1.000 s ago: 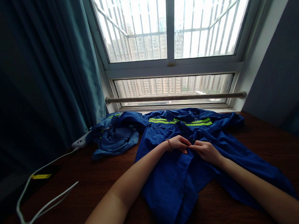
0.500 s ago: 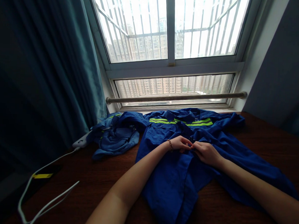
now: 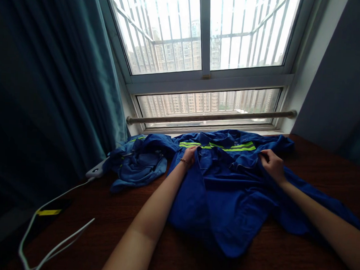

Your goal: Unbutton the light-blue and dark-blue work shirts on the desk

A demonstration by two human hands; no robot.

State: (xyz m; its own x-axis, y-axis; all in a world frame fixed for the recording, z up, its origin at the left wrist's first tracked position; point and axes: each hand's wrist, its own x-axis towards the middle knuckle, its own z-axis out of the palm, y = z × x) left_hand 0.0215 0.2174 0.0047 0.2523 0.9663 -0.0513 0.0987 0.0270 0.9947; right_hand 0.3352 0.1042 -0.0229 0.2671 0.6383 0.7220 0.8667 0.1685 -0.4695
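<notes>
A blue work jacket (image 3: 233, 201) with a yellow-green reflective stripe (image 3: 242, 147) across its chest lies spread on the dark wooden surface. Its collar side is by the window. My left hand (image 3: 190, 154), with a bracelet at the wrist, is closed on the jacket's front on the left, just below the stripe. Fingers pinched, my right hand (image 3: 272, 165) grips the fabric on the right side. Between the two hands the cloth is drawn apart and hangs in folds. The fingertips of both hands are partly hidden by the cloth.
Crumpled blue clothing (image 3: 143, 165) lies left of the jacket. Beside it is a white device (image 3: 95, 171) with a white cable (image 3: 34, 220) running to the front left. A yellow strip (image 3: 49, 212) lies near the cable. Behind are a metal rail (image 3: 210, 118), a window and a curtain (image 3: 89, 87).
My hands were together at the jacket's middle; now they are apart, the left up and leftward, the right up and rightward. The front fabric has been lifted and spread between them.
</notes>
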